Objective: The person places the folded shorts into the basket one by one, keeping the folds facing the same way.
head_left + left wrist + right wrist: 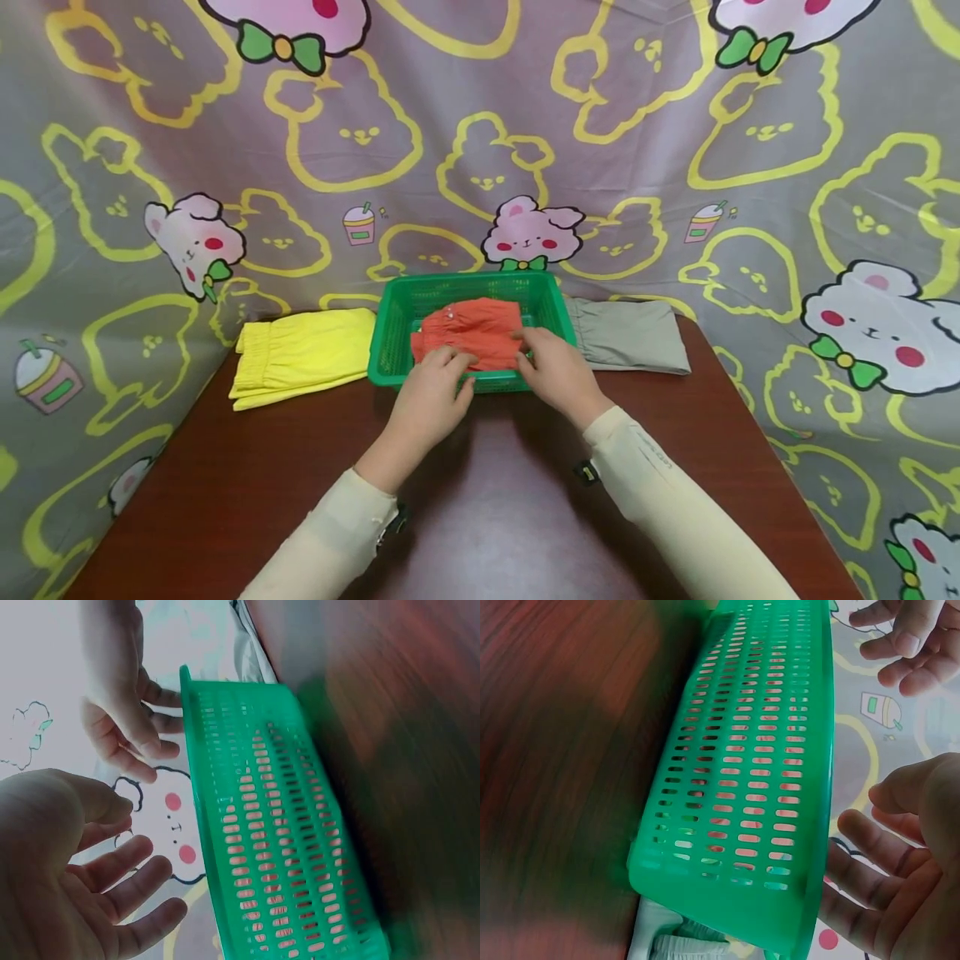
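A green plastic basket with slotted walls stands at the back of the table. Folded orange shorts with a gathered waistband lie inside it; through the slots in both wrist views, orange cloth shows. My left hand hovers over the near left rim, its fingers relaxed and slightly bent. On the other side, my right hand is over the near right part of the basket, fingertips beside the shorts' edge. In the wrist views the left hand and right hand have spread fingers with nothing gripped.
Folded yellow shorts lie left of the basket, close against it. Folded grey clothing with a gathered edge lies to its right. A patterned curtain rises behind the dark brown table and along its sides.
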`<state>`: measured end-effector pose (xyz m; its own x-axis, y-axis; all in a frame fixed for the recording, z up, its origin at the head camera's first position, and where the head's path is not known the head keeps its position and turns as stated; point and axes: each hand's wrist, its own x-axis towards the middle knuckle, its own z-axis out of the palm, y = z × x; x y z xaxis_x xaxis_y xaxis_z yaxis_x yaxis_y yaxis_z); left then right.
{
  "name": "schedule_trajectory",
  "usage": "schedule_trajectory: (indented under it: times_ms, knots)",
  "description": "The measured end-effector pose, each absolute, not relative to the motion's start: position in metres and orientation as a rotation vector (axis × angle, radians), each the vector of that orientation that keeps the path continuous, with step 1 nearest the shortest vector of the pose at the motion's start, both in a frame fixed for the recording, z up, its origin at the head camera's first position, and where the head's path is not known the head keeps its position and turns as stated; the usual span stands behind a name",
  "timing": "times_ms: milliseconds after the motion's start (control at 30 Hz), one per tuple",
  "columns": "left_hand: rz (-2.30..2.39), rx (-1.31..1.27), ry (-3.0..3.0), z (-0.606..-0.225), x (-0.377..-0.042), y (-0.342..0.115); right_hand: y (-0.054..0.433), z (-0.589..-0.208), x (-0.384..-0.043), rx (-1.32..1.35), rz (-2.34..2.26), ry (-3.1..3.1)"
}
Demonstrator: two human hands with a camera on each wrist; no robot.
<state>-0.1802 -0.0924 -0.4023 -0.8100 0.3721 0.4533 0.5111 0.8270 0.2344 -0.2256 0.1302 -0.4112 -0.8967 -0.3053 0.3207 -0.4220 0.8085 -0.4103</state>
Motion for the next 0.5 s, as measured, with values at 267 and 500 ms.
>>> schedule_trajectory:
  times_ms: [267,500]
  knots:
    - [-0.472,-0.748,-2.551,-0.41,-0.167,-0.082,0.137,-0.412,-0.217,0.596,0.688,-2.7]
    - [-0.493,-0.808,-2.51,-0.419,-0.158,-0.069,0.145,-0.407,-0.21,0.611,0.7,-2.652]
